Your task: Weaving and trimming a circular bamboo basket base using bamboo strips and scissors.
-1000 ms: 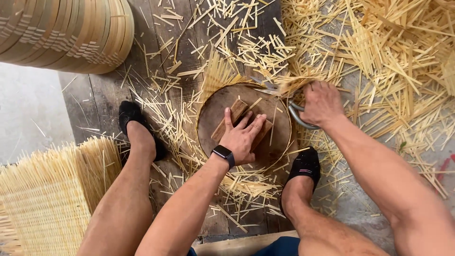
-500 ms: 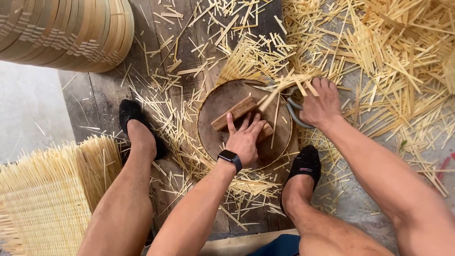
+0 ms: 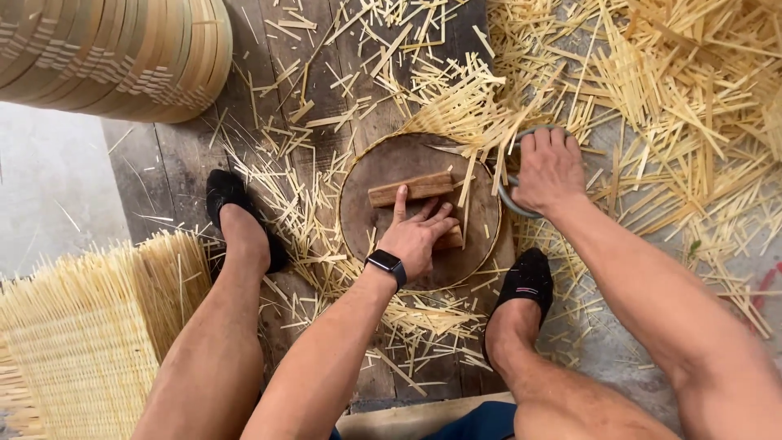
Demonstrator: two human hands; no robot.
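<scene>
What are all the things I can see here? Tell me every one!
chopping block: one, brown, round, middle of the planks
wood pieces: two, brown, on the block, under the left hand
knife: one, grey metal loop handle, at the block's right edge
bamboo sticks: too many to count, pale yellow, scattered, thickest at right
baskets: a stack, tan, top left
woven mat: one, yellow, bottom left
planks: dark grey, under the block
watch: one, black, left wrist
shoes: two, black, either side of the block
left hand: flat on the wood pieces
right hand: gripping the knife
</scene>
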